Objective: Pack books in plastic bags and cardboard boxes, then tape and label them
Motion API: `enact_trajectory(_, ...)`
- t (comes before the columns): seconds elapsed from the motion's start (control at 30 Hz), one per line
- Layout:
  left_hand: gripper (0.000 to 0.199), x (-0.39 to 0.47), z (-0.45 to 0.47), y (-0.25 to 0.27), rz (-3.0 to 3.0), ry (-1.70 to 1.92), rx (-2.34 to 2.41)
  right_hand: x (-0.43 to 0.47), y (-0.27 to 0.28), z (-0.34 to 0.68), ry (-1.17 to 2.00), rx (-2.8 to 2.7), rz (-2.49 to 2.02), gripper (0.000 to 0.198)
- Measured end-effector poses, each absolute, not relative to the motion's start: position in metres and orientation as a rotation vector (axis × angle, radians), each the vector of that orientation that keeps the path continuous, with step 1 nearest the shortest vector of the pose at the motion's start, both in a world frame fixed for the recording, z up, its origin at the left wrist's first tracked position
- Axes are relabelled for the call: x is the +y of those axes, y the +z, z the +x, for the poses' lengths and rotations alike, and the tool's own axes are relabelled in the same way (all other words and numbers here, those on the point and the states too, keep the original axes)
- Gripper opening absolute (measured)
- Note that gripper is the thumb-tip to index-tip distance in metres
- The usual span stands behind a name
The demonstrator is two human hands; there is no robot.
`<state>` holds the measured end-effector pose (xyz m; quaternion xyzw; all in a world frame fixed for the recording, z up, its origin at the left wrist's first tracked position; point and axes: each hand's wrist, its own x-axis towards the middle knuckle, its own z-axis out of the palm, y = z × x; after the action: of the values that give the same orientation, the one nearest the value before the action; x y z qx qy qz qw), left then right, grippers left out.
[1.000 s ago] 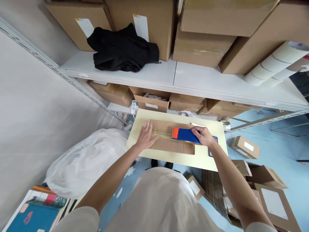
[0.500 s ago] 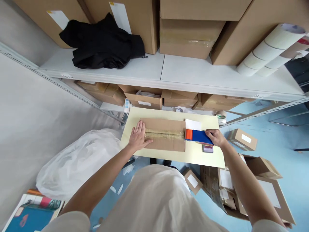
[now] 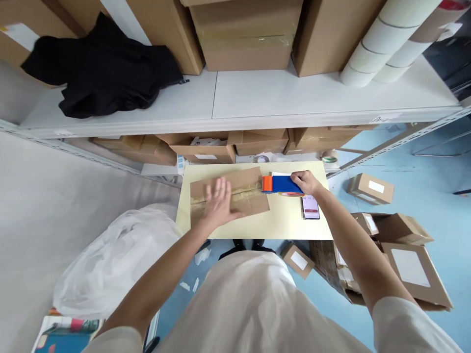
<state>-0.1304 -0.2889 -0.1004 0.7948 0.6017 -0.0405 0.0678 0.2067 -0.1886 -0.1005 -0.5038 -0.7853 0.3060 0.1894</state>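
Observation:
On the pale yellow table [image 3: 290,230] lies a flat cardboard box [image 3: 246,179] with clear tape along its middle seam, turned slightly askew. My left hand [image 3: 219,203] is over the box with fingers spread, a little blurred; whether the palm presses on it I cannot tell. In my right hand [image 3: 305,182] is the handle of a blue tape dispenser [image 3: 285,184] with an orange front end. That front end is at the box's right edge. A phone [image 3: 311,208] with a lit screen lies just below the dispenser, and white paper [image 3: 279,173] shows partly behind it.
Behind the table stands a shelf [image 3: 257,100] with cardboard boxes [image 3: 250,49], black clothing [image 3: 103,73] and white rolls [image 3: 390,39]. A white plastic bag [image 3: 121,264] bulges at the left. Boxes [image 3: 408,264] sit on the floor at the right.
The box has turned askew and shifted left, its right end tilting up. My left hand has moved inward over the box. The phone screen now shows lit. The camera view has shifted.

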Motion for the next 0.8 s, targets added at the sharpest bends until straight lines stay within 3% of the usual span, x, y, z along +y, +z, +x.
enact_trajectory(0.13,0.117,-0.270,-0.056,-0.108,2.457,-0.086,1.590,-0.181,-0.103,0.209,0.962,-2.220,-1.387,0.044)
enact_trajectory(0.3,0.117,-0.266,-0.042,-0.119,2.386,-0.126,1.620,-0.163,-0.099,0.244,1.099,-2.315,-1.402,0.051)
enact_trajectory(0.47,0.104,-0.264,-0.041,-0.107,2.350,-0.197,1.591,-0.156,-0.086,0.262,0.855,-2.507,-1.700,0.054)
enact_trajectory(0.63,0.100,-0.250,-0.017,-0.090,2.299,-0.291,1.600,-0.183,-0.078,0.168,0.478,-2.641,-1.938,0.044)
enact_trajectory(0.73,0.101,-0.248,-0.005,-0.090,2.238,-0.362,1.656,-0.196,-0.079,0.132,0.454,-2.791,-1.872,0.030)
enact_trajectory(0.8,0.107,-0.255,-0.009,-0.093,2.265,-0.337,1.649,-0.201,-0.078,0.135,0.427,-2.787,-1.917,0.032)
